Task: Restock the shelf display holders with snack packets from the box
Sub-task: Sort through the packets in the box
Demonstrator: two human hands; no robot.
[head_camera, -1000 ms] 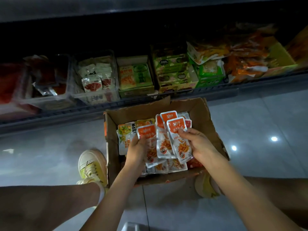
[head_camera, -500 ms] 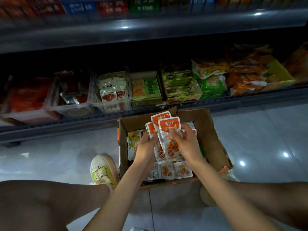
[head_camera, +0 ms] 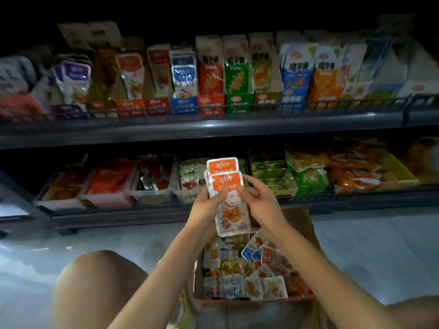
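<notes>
Packets [head_camera: 231, 210]: orange stack, above box [head_camera: 301, 222], short of holders [head_camera: 156, 105]. My left hand [head_camera: 206, 205], right hand [head_camera: 264, 203]: fingers [head_camera: 251, 187] pinching stack. Box: many packets left; this stack not yet shelved.

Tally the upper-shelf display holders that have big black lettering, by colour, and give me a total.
Red holder: 1
Green holder: 1
Yellow holder: 1
Blue holder: 1
Orange holder: 1
Total: 5
Holders farther right are too blurred to count.
</notes>
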